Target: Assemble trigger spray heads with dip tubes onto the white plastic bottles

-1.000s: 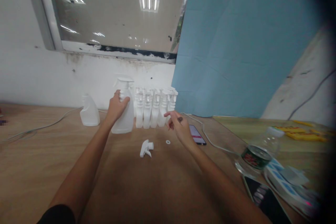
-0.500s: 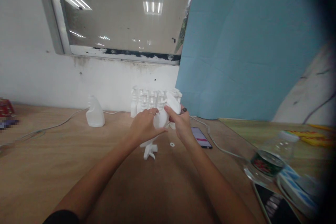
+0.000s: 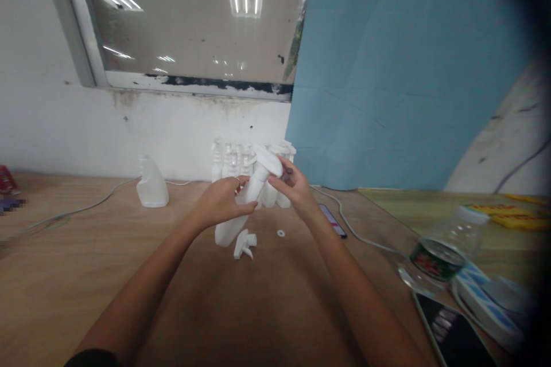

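Observation:
A white plastic spray bottle point(image 3: 229, 230) leans up to the right, its base low on the left. My left hand point(image 3: 224, 202) is closed around its body, thumb across the front. On the bottle's neck sits a white trigger sprayer head point(image 3: 267, 163), and my right hand point(image 3: 296, 188) grips its rear end between thumb and fingers. Whether the collar is threaded on cannot be told. Below the bottle, a loose trigger sprayer point(image 3: 244, 244) lies on the table. A small white ring point(image 3: 281, 233) lies to its right.
Several white spray bottles point(image 3: 218, 163) stand along the wall. One headless white bottle point(image 3: 152, 186) stands at left beside a cable. To the right are a phone point(image 3: 333, 221), a clear drink bottle point(image 3: 443, 255), a power strip point(image 3: 484, 301) and a dark-screened phone point(image 3: 451, 327).
The spray bottle and its sprayer head have shifted left, and more of the bottle body shows. Both hands keep hold. My left hand has moved slightly left; the view has shifted a little.

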Action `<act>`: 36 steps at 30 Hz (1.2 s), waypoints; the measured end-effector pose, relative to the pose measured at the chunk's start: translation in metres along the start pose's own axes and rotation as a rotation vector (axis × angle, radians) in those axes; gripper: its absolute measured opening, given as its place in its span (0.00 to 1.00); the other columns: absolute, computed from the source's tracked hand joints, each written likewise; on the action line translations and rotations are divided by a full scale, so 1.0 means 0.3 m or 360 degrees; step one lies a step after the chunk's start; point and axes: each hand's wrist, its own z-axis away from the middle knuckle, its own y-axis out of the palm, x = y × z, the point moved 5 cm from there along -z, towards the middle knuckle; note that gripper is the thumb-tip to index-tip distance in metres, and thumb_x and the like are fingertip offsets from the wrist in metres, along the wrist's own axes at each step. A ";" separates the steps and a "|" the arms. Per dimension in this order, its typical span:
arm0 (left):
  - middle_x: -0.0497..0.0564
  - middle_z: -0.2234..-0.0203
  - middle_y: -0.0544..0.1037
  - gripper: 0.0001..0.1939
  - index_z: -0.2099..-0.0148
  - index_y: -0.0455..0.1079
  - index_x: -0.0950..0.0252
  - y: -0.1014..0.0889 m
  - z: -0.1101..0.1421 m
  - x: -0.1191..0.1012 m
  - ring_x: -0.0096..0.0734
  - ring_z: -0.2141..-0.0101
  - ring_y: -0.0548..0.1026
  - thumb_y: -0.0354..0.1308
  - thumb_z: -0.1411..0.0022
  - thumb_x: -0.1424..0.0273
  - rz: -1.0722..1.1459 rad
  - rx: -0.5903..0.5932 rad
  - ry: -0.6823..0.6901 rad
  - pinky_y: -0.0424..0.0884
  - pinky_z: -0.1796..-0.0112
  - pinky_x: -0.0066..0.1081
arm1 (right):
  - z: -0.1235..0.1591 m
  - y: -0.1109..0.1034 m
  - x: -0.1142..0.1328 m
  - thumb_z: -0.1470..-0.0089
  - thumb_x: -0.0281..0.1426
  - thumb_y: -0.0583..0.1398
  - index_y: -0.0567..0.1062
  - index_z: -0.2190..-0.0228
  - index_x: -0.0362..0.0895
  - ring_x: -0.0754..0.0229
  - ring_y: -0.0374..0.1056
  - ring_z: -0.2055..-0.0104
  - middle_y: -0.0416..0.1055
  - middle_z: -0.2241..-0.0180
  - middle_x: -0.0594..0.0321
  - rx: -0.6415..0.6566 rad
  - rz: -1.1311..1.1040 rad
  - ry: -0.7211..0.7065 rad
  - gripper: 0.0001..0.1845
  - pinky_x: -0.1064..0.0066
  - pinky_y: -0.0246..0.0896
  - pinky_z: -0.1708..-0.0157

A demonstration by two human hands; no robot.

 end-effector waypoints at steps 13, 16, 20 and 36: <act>0.52 0.60 0.78 0.25 0.45 0.68 0.64 0.022 0.000 0.007 0.33 0.64 0.75 0.60 0.44 0.62 0.0433 0.0232 -0.0057 0.70 0.60 0.33 | 0.021 0.047 -0.053 0.60 0.38 0.71 0.73 0.64 0.47 0.56 0.70 0.62 0.74 0.65 0.63 0.0045 -0.0407 0.0320 0.21 0.64 0.64 0.60; 0.51 0.62 0.78 0.22 0.48 0.70 0.65 0.016 0.003 0.000 0.33 0.65 0.75 0.60 0.44 0.61 0.0518 0.0284 -0.0032 0.70 0.61 0.32 | 0.025 0.051 -0.043 0.62 0.36 0.72 0.74 0.66 0.46 0.56 0.69 0.63 0.74 0.66 0.62 0.0003 -0.0369 0.0345 0.20 0.65 0.64 0.60; 0.52 0.57 0.78 0.24 0.47 0.69 0.64 0.017 0.011 -0.012 0.34 0.61 0.75 0.62 0.45 0.62 0.0767 0.0557 0.0046 0.70 0.59 0.32 | 0.013 0.041 0.003 0.54 0.44 0.67 0.75 0.66 0.46 0.57 0.69 0.64 0.75 0.67 0.60 0.0017 -0.0614 0.0331 0.17 0.68 0.62 0.68; 0.57 0.59 0.75 0.35 0.50 0.64 0.67 -0.140 0.051 0.549 0.43 0.59 0.75 0.64 0.53 0.48 -0.0118 -0.0672 -0.1007 0.69 0.58 0.36 | -0.018 -0.377 0.208 0.46 0.38 0.61 0.73 0.71 0.50 0.66 0.44 0.82 0.47 0.80 0.71 -0.0609 -0.0442 -0.0161 0.06 0.74 0.49 0.83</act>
